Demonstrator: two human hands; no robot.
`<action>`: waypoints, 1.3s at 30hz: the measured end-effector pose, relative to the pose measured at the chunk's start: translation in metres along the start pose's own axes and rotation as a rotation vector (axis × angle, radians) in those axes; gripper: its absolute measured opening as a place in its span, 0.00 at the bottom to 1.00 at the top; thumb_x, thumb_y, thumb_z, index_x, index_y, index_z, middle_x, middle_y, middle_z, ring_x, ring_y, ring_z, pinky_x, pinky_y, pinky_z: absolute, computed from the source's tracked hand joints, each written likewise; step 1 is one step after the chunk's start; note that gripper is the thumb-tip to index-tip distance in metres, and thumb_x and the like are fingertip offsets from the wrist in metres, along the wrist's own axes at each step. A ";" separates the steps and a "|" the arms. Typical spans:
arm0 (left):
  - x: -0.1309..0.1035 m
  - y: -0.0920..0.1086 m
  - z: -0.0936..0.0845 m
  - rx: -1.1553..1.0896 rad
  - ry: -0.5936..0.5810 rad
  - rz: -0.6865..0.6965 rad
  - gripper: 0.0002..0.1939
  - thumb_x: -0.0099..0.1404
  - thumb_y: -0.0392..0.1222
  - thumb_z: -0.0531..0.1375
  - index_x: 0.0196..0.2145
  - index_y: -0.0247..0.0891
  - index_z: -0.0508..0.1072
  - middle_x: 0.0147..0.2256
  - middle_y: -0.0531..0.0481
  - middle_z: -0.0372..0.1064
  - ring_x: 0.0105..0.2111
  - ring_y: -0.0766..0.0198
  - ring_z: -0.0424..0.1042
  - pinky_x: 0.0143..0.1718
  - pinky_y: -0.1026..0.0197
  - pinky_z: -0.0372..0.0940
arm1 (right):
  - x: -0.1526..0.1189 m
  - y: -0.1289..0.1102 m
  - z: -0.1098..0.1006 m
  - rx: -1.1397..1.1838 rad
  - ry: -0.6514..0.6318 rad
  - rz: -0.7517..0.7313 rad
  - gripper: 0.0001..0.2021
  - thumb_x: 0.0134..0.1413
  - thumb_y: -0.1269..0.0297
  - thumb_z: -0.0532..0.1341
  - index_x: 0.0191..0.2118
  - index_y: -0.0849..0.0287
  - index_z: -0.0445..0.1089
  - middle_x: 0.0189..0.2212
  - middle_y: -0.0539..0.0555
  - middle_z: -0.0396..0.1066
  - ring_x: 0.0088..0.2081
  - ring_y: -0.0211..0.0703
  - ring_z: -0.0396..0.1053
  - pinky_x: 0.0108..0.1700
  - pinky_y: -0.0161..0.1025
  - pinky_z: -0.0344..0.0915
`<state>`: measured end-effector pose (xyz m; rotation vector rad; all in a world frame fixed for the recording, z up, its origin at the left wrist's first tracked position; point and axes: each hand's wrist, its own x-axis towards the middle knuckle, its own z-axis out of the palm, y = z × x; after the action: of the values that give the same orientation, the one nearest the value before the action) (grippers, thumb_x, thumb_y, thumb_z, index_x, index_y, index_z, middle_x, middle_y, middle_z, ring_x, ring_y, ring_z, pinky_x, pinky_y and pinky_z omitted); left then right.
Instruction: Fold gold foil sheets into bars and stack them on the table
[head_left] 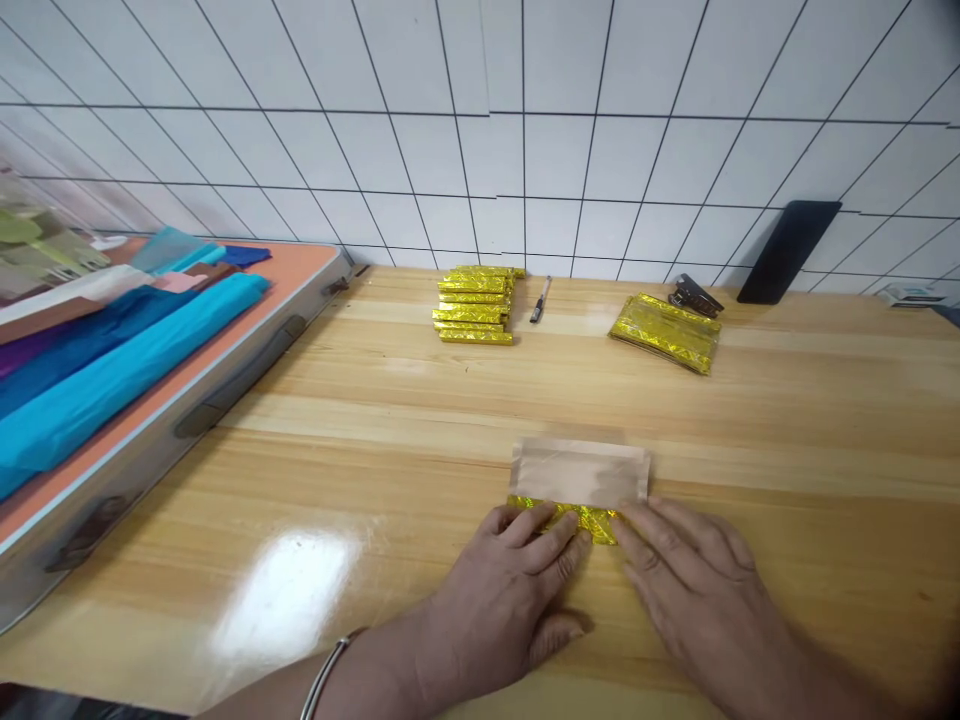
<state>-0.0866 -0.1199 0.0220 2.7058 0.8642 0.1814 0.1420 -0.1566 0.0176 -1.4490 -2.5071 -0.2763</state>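
A small rectangular packet or sheet (581,470) lies on the wooden table in front of me, its dull pinkish-beige side up. Along its near edge runs a folded band of shiny gold foil (600,526). My left hand (517,590) rests its outstretched fingers on the left and middle of this band, with the thumb apart and lower down. From the right, my right hand (694,580) lays its flat fingers on the band's right end. Neither hand is wrapped round anything. Parts of the band are hidden beneath the fingertips.
Toward the wall lie a pile of narrow gold folded strips (474,308), a marker (540,300), a stack of flat gold pieces (666,333) and a dark stapler-like tool (694,296). A black phone-like slab (789,252) leans on the wall. Left stands a case (300,268) bearing coloured rolls.
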 end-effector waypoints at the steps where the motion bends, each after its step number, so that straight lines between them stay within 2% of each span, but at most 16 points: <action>1: 0.000 0.000 0.000 0.000 0.002 -0.002 0.29 0.66 0.57 0.46 0.59 0.41 0.55 0.59 0.47 0.55 0.56 0.51 0.54 0.51 0.48 0.52 | 0.001 -0.007 0.000 -0.001 -0.012 -0.037 0.17 0.58 0.66 0.53 0.53 0.55 0.65 0.53 0.51 0.66 0.53 0.51 0.59 0.52 0.51 0.53; 4: -0.001 0.000 0.001 0.011 0.008 -0.004 0.28 0.66 0.57 0.46 0.58 0.40 0.58 0.59 0.47 0.55 0.56 0.51 0.54 0.51 0.48 0.52 | 0.000 -0.023 0.007 0.007 -0.021 -0.095 0.21 0.60 0.56 0.51 0.54 0.60 0.63 0.54 0.53 0.65 0.55 0.50 0.57 0.54 0.50 0.52; 7: -0.002 -0.001 0.001 0.025 0.008 0.012 0.29 0.66 0.57 0.46 0.59 0.39 0.56 0.59 0.47 0.55 0.56 0.51 0.54 0.52 0.49 0.52 | -0.007 -0.027 0.018 0.024 -0.041 -0.073 0.26 0.59 0.50 0.51 0.56 0.63 0.61 0.56 0.55 0.62 0.57 0.50 0.55 0.57 0.51 0.49; 12: -0.007 -0.006 0.001 0.041 0.017 0.044 0.30 0.66 0.56 0.47 0.61 0.38 0.52 0.59 0.46 0.55 0.57 0.53 0.54 0.53 0.50 0.52 | -0.017 -0.019 0.022 0.023 -0.083 -0.049 0.25 0.58 0.51 0.52 0.57 0.59 0.60 0.59 0.52 0.57 0.59 0.51 0.53 0.58 0.53 0.48; 21: -0.027 -0.019 -0.003 0.061 0.053 0.057 0.27 0.66 0.51 0.50 0.60 0.39 0.55 0.57 0.46 0.58 0.57 0.58 0.56 0.58 0.52 0.50 | -0.031 0.000 0.016 -0.024 -0.102 -0.050 0.23 0.56 0.50 0.54 0.54 0.55 0.63 0.57 0.52 0.60 0.59 0.55 0.52 0.55 0.56 0.52; 29: -0.039 -0.032 -0.002 0.107 0.063 0.039 0.26 0.66 0.48 0.51 0.60 0.39 0.55 0.57 0.44 0.58 0.56 0.57 0.59 0.57 0.51 0.53 | -0.043 0.014 0.006 -0.060 -0.079 -0.015 0.18 0.59 0.58 0.50 0.52 0.56 0.65 0.56 0.52 0.61 0.58 0.55 0.54 0.53 0.55 0.55; 34: -0.044 -0.033 -0.006 0.130 0.098 0.005 0.22 0.66 0.41 0.51 0.58 0.40 0.58 0.55 0.46 0.61 0.54 0.60 0.61 0.56 0.54 0.55 | -0.048 0.016 0.007 -0.072 -0.074 -0.023 0.19 0.59 0.60 0.50 0.54 0.57 0.63 0.57 0.52 0.60 0.57 0.54 0.55 0.52 0.53 0.56; 39: -0.046 -0.029 0.000 0.183 0.181 -0.019 0.20 0.66 0.38 0.51 0.55 0.38 0.62 0.53 0.46 0.64 0.53 0.60 0.63 0.56 0.53 0.56 | -0.052 0.021 0.009 -0.110 -0.111 -0.062 0.21 0.56 0.61 0.53 0.56 0.56 0.61 0.58 0.52 0.59 0.58 0.54 0.54 0.53 0.52 0.56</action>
<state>-0.1396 -0.1243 0.0118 2.8838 1.0024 0.3651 0.1849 -0.1869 -0.0053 -1.4664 -2.6678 -0.3592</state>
